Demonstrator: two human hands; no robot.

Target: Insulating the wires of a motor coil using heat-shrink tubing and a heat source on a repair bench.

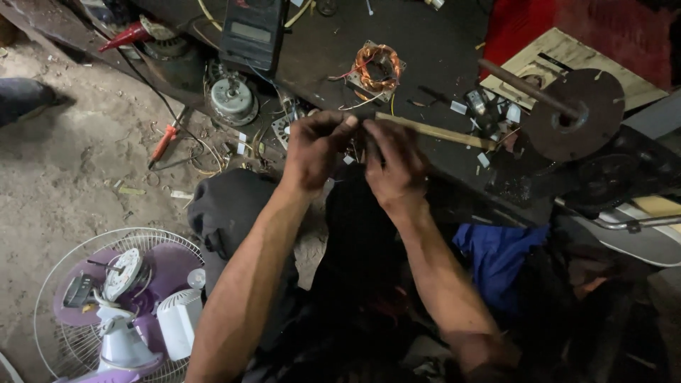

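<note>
- While both hands meet over the edge of the dark workbench (425,50), the left hand (316,150) and the right hand (394,164) close their fingertips together on something too small to make out.
- A thin wooden stick (440,132) starts at the right hand's fingertips and runs away to the right, its long axis slanting slightly downward; the right hand is the nearer, though whether it pinches the stick I cannot tell.
- A copper-wound coil (377,67) sits just beyond the hands on the bench.
- A dismantled fan guard (71,255) lies on the floor, well apart.
</note>
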